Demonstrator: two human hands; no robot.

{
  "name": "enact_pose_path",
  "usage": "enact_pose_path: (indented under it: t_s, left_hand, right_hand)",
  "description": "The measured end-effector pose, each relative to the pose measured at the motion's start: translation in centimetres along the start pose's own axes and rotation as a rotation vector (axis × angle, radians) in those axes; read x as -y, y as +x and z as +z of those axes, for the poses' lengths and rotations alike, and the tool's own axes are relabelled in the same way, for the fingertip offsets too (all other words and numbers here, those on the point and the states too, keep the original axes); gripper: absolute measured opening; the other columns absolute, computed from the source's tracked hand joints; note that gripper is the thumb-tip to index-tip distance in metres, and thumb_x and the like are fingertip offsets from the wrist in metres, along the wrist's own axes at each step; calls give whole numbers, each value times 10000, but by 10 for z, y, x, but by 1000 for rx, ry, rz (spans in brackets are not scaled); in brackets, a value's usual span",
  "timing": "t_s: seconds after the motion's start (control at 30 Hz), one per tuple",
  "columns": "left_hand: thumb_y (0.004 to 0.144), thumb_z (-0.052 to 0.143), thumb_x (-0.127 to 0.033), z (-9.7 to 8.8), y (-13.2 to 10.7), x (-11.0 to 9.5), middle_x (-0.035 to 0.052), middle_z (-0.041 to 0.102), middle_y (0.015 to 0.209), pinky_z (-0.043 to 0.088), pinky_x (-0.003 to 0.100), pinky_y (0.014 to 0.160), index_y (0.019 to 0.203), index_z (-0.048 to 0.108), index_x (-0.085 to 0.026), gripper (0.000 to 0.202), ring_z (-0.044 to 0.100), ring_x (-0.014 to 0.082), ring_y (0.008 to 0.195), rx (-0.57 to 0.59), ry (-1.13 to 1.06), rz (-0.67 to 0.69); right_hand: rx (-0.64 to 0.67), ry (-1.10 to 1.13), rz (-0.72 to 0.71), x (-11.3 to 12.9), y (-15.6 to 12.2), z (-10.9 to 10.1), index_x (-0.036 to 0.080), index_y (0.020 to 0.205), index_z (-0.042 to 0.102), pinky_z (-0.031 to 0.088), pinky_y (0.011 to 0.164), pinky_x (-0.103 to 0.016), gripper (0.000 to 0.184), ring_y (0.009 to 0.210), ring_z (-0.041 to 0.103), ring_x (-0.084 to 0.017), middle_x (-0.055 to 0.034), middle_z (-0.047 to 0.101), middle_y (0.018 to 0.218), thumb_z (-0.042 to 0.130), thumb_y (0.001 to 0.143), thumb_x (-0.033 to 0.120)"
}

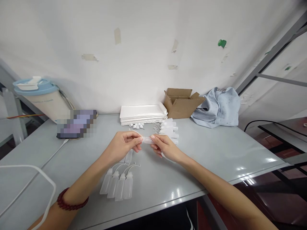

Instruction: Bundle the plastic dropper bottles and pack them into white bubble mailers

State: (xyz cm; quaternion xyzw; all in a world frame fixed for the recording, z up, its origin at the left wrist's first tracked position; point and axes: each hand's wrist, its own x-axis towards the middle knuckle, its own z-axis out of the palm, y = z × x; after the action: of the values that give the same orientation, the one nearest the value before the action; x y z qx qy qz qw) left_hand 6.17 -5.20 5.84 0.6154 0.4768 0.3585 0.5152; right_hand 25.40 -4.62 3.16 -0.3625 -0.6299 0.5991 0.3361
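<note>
**Two hands, one little bottle**

Both hands meet over the grey counter [216,153]. The left hand [124,145] pinches one end of a small clear bottle [147,139] with thumb and fingertips, and the right hand [163,147] grips the other end the same way, so the bottle lies sideways between them, lifted off the surface. Whether a cap or tip is on it, I cannot tell; it is too small and pale.

Just below the left hand lies a neat row of bottles [117,183] with thin bent needle tips, side by side and flat on the counter. Just beyond the right hand sits a loose pile of bottles [169,127]. Beyond the left hand's fingertips there is a small scatter of white caps [136,125], and behind those a stack of white sheets [142,114].

Further past the right hand stands an open cardboard box [181,103], with a pale blue cloth [218,107] bunched beside it. On the left wrist is a dark red bead bracelet [69,201], and a white cable [35,172] loops outward from that arm.
</note>
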Motion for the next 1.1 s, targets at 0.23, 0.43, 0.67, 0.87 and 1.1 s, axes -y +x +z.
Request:
enact_pose_path:
  t_s: [0.23, 0.43, 0.67, 0.87, 1.1]
  left_hand:
    - [706, 718, -376, 4, -1, 2, 48, 702, 952, 575, 317, 662, 792, 745, -195, 202, 638, 183, 721, -118, 41, 135]
    - [741, 698, -411, 1, -1, 2, 37, 687, 818, 579, 307, 640, 831, 723, -185, 245, 626, 176, 705, -48, -31, 69]
    - [783, 639, -417, 3, -1, 2, 12, 616, 649, 531, 272, 537, 655, 656, -174, 275, 592, 156, 591, 31, 27, 13]
    - [816, 587, -450, 5, 0, 10, 16, 623, 662, 517, 292, 587, 684, 647, -172, 314, 604, 162, 589, 1, 89, 31]
    - [821, 588, -433, 5, -1, 6, 13, 644, 667, 504, 294, 637, 731, 669, -183, 277, 609, 165, 611, 52, 101, 60]
  right_hand:
    - [23, 145, 62, 2, -2, -4, 194, 680, 364, 283, 365, -181, 417, 431, 264, -40, 71, 317, 591, 451, 889, 544]
    - [20, 182, 50, 3, -2, -5, 194, 686, 376, 267, 360, -184, 425, 420, 262, -41, 77, 313, 574, 465, 877, 563]
    - [-64, -66, -3, 5, -4, -1, 203, 711, 378, 267, 392, -205, 407, 414, 308, -61, 78, 326, 538, 371, 915, 555]
    - [-146, -463, -149, -3, -4, -1, 193, 906, 472, 276, 506, -234, 295, 503, 341, -97, 70, 363, 551, 360, 947, 462]
    - [-190, -519, -180, -3, -5, -2, 188, 887, 481, 277, 524, -242, 246, 507, 374, -105, 67, 388, 545, 408, 935, 417]
